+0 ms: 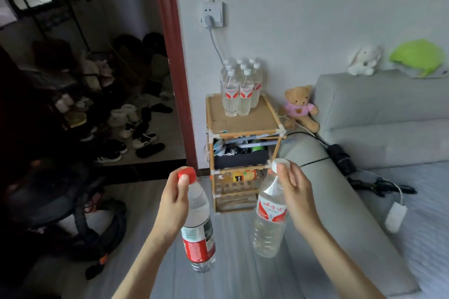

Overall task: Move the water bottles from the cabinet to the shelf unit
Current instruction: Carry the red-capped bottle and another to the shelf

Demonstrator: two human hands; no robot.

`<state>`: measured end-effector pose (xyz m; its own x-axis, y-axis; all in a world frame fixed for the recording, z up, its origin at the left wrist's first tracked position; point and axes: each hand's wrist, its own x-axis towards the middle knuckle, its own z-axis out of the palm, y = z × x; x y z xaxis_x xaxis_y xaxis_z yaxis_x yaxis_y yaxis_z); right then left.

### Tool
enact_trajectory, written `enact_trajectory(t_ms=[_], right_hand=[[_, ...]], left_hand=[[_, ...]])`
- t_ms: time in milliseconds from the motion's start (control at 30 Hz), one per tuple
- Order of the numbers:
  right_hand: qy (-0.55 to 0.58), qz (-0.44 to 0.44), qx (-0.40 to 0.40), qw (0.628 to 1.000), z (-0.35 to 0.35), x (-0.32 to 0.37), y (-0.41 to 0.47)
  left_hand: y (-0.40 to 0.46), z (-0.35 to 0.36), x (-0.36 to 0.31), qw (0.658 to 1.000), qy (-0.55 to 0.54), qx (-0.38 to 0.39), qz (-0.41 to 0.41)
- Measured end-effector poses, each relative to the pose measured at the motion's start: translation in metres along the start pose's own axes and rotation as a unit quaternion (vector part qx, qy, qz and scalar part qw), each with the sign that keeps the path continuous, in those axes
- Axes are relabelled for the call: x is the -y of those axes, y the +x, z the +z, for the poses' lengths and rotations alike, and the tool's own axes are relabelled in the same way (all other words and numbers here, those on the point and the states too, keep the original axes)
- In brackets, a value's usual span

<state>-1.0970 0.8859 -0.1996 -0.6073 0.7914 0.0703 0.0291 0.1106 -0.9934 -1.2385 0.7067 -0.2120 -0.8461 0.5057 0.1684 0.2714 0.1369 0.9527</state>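
Observation:
My left hand [173, 199] grips a red-capped water bottle [198, 228] by its neck, and the bottle hangs tilted below it. My right hand [295, 192] pinches the white cap of a second water bottle [269, 221] with a red and white label. Both bottles hang in the air in front of a small wooden shelf unit [243, 124] against the wall. Several white-capped water bottles [240, 87] stand grouped at the back of its cardboard top. The cabinet is not in view.
A grey bed [388, 133] with cables and a white charger [395, 217] lies right of the shelf unit. A teddy bear [301, 108] sits between them. A red door frame [177, 68] stands left, with shoes [136, 133] beyond and a dark stroller [73, 213] at lower left.

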Motion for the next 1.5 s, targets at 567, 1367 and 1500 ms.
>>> enact_trajectory(t_ms=[567,1367,1500], right_hand=[[-0.057,0.009,-0.068,0.996,0.024,-0.035,0.34],[-0.127,0.008,0.183,0.975,0.009,-0.072,0.551],[-0.158,-0.049,0.215,0.962,-0.003,-0.076,0.553]], left_hand=[[0.34,0.122,0.035,0.998,-0.038,0.039,0.031],[0.448,0.193,0.057,0.997,-0.02,0.032,-0.06],[0.45,0.187,0.049,0.997,0.025,0.047,-0.058]])
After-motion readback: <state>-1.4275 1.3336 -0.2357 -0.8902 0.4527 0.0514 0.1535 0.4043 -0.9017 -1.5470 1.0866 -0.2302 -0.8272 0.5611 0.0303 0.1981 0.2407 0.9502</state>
